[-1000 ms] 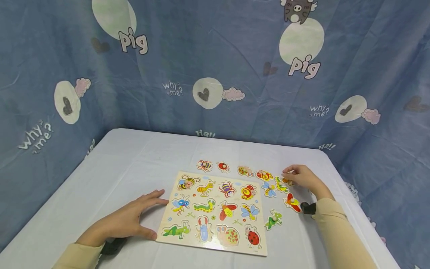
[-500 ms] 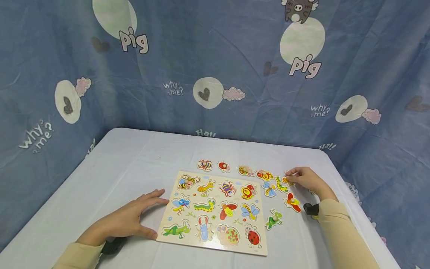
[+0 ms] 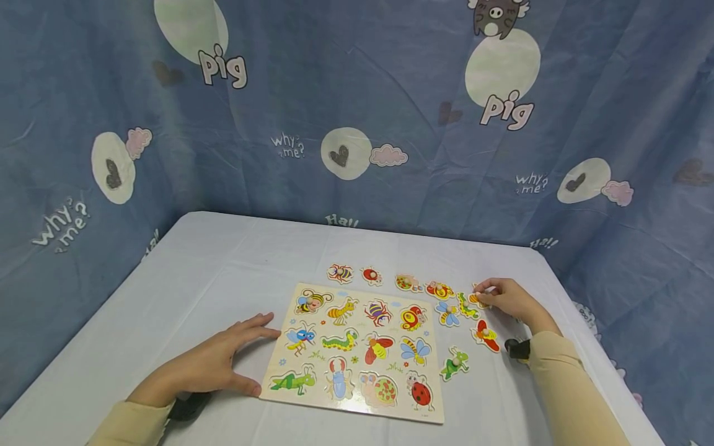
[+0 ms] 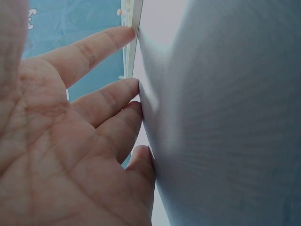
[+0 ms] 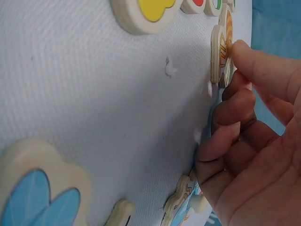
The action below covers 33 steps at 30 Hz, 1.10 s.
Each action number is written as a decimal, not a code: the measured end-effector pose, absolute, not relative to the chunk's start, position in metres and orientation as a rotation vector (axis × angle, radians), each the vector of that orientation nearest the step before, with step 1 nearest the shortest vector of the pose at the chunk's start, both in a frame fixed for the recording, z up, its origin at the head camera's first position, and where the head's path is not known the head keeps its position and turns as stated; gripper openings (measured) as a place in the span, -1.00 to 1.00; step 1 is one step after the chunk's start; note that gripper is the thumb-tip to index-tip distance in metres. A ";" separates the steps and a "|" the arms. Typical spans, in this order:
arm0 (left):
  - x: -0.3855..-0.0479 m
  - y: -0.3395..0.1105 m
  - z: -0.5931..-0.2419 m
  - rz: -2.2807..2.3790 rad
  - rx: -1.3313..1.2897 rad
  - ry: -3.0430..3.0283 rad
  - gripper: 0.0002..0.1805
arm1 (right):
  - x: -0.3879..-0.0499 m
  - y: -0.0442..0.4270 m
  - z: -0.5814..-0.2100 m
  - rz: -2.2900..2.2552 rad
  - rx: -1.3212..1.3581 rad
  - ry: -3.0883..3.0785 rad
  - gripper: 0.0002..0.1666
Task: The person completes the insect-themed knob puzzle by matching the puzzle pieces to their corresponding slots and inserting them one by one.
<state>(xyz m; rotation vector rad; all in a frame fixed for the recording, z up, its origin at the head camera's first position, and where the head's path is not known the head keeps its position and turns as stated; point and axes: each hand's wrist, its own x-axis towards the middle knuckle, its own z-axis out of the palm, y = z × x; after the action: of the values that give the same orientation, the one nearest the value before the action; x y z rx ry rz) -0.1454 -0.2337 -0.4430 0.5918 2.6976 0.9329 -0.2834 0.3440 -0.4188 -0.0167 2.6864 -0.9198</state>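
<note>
A wooden insect puzzle board [image 3: 351, 353] lies on the white table, with a bee piece [image 3: 310, 303] in its upper left corner. My left hand [image 3: 209, 362] rests at the board's left edge, its fingers spread; in the left wrist view the fingertips of that hand [image 4: 80, 127] touch the board's edge and the cloth. My right hand [image 3: 515, 303] pinches an orange striped piece [image 3: 477, 300] beyond the board's upper right corner. The right wrist view has the thumb and forefinger of this hand [image 5: 263, 127] at the striped piece [image 5: 222, 52], whose knob is hidden.
Loose knobbed pieces lie around the board: a spider [image 3: 339, 274], a small ladybug [image 3: 370, 276] and a snail [image 3: 408, 284] behind it, a green grasshopper [image 3: 454, 363] and a red-winged insect [image 3: 486, 336] to its right. A patterned blue curtain [image 3: 346, 93] hangs behind the table.
My right hand has shifted slightly right and toward me, and its fingers have closed on the orange striped piece. My left hand and the board have stayed in place.
</note>
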 end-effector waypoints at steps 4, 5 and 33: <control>-0.146 -0.234 -0.443 0.927 0.579 2.695 0.03 | -0.281 0.343 -0.418 -0.925 -0.020 2.681 -0.66; -0.146 -0.234 -0.443 0.927 0.577 2.694 0.03 | -0.281 0.343 -0.418 -0.923 -0.023 2.684 -0.66; -0.147 -0.234 -0.444 0.909 0.584 2.700 0.03 | -0.282 0.340 -0.423 -0.887 -0.013 2.724 -0.67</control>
<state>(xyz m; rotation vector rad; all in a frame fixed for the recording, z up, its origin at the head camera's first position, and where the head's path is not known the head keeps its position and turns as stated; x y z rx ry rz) -0.1467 -0.2342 -0.4435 0.5843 2.6998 0.9092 -0.2820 0.3398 -0.4225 -0.0125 2.7241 -0.8872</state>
